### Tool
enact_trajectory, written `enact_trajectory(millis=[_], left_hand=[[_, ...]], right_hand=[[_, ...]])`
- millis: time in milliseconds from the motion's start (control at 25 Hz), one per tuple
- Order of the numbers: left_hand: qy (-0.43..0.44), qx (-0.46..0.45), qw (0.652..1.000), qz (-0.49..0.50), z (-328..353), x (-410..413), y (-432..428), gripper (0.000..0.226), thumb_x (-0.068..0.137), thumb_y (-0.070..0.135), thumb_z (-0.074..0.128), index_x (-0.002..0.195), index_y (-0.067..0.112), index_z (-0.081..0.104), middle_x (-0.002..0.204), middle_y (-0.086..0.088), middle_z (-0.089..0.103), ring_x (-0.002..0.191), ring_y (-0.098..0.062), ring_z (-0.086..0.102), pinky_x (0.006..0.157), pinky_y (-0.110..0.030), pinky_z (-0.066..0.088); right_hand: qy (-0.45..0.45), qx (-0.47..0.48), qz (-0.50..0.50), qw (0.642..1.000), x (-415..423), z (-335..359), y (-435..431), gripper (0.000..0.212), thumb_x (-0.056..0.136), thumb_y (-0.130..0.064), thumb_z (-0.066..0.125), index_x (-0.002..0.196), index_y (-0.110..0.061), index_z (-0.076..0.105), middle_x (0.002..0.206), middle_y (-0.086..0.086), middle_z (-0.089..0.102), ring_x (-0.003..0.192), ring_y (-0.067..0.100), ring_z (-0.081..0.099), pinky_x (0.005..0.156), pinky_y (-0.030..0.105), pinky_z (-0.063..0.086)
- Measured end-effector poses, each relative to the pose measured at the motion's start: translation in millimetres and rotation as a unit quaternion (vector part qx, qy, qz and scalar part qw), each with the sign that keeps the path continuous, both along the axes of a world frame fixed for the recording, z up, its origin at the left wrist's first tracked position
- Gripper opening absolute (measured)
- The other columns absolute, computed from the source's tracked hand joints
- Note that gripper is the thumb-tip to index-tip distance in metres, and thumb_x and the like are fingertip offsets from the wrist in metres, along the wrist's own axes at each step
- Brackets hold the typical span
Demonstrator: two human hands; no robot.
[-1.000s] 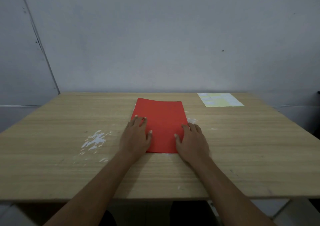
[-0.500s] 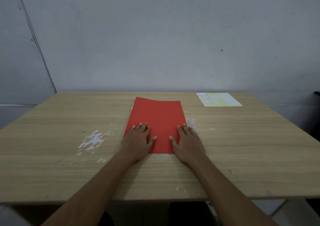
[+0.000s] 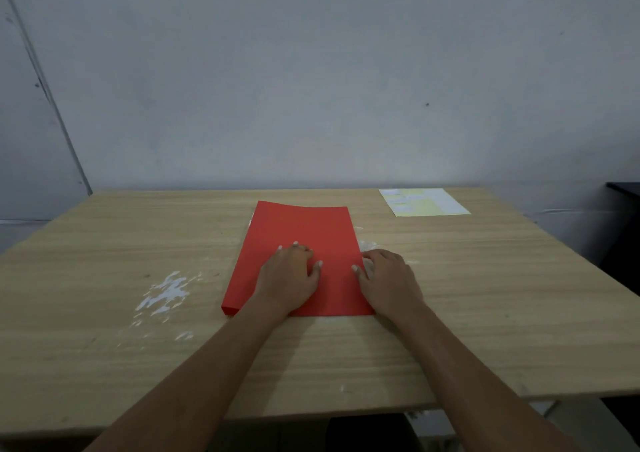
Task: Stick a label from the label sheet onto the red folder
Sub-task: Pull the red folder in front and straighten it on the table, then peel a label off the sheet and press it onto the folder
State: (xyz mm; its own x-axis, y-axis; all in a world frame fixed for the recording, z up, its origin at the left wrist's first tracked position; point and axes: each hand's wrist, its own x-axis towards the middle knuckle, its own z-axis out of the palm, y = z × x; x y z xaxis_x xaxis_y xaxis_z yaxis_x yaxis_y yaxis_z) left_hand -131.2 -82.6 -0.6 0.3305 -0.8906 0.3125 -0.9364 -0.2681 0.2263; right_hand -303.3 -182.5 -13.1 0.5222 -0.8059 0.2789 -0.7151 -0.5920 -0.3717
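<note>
The red folder (image 3: 304,233) lies flat in the middle of the wooden table (image 3: 485,295), its long side pointing away from me. My left hand (image 3: 291,276) rests palm down on the folder's near half, fingers loosely bent, holding nothing. My right hand (image 3: 389,280) lies at the folder's right edge, with the thumb on the red cover and the fingers on the table beside it. The label sheet (image 3: 424,202), pale yellow with white patches, lies flat at the table's far right, well beyond both hands.
White paint-like smears (image 3: 166,292) mark the tabletop left of the folder. A grey wall (image 3: 311,87) stands right behind the table's far edge. A dark piece of furniture (image 3: 623,216) sits past the table's right side.
My left hand has slid right, further onto the folder, uncovering its near left corner. My right hand has shifted outward to the folder's right edge. The folder has barely moved.
</note>
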Motion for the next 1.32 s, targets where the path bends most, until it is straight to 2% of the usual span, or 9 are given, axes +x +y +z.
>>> enact_trajectory(millis=[160, 400, 600, 880, 1200, 1320], left_hand=[[0.005, 0.004, 0.999, -0.042, 5, -30, -38, 0.048, 0.098, 0.039, 0.041, 0.137, 0.012, 0.054, 0.144, -0.004, 0.053, 0.14, -0.021, 0.039, 0.118, -0.04, 0.025], [0.058, 0.033, 0.995, -0.073, 5, -62, -101, 0.046, 0.098, 0.037, 0.043, 0.129, 0.007, 0.059, 0.139, -0.01, 0.055, 0.133, -0.028, 0.045, 0.109, -0.042, 0.038], [0.071, 0.052, 0.993, -0.082, 0, -74, -152, 0.05, 0.099, 0.037, 0.042, 0.137, 0.006, 0.052, 0.144, -0.01, 0.05, 0.134, -0.027, 0.042, 0.11, -0.04, 0.036], [0.094, 0.029, 0.993, -0.068, -13, -77, -208, 0.049, 0.098, 0.037, 0.042, 0.133, 0.005, 0.053, 0.14, -0.011, 0.052, 0.132, -0.027, 0.044, 0.114, -0.043, 0.029], [0.114, 0.002, 0.993, -0.035, -16, -69, -275, 0.045, 0.096, 0.034, 0.044, 0.127, 0.005, 0.055, 0.134, -0.011, 0.056, 0.13, -0.028, 0.045, 0.112, -0.043, 0.03], [0.126, 0.01, 0.991, -0.03, -17, -63, -294, 0.05, 0.097, 0.036, 0.042, 0.136, 0.006, 0.048, 0.142, -0.01, 0.05, 0.137, -0.027, 0.039, 0.116, -0.044, 0.024]], right_hand=[[0.009, -0.008, -0.024, 1.0, -17, -3, -21, 0.053, 0.095, -0.047, 0.045, 0.137, -0.017, 0.053, 0.141, 0.005, 0.055, 0.133, 0.024, 0.045, 0.107, 0.042, 0.039], [0.03, 0.01, -0.083, 0.996, -40, -6, -69, 0.06, 0.096, -0.051, 0.04, 0.146, -0.018, 0.044, 0.153, 0.006, 0.042, 0.144, 0.026, 0.031, 0.115, 0.043, 0.029], [0.039, 0.024, -0.112, 0.993, -53, -6, -116, 0.062, 0.096, -0.051, 0.042, 0.149, -0.018, 0.04, 0.157, 0.006, 0.036, 0.148, 0.028, 0.025, 0.116, 0.043, 0.025], [0.017, 0.027, -0.148, 0.988, -59, -5, -182, 0.058, 0.094, -0.049, 0.048, 0.141, -0.016, 0.048, 0.149, 0.006, 0.046, 0.142, 0.029, 0.034, 0.112, 0.044, 0.032], [0.009, 0.026, -0.157, 0.987, -56, -6, -248, 0.057, 0.095, -0.045, 0.048, 0.143, -0.013, 0.046, 0.153, 0.007, 0.041, 0.144, 0.028, 0.03, 0.112, 0.044, 0.029], [0.008, 0.019, -0.16, 0.987, -54, -5, -265, 0.058, 0.095, -0.044, 0.048, 0.144, -0.015, 0.045, 0.153, 0.007, 0.042, 0.142, 0.028, 0.033, 0.112, 0.043, 0.028]])
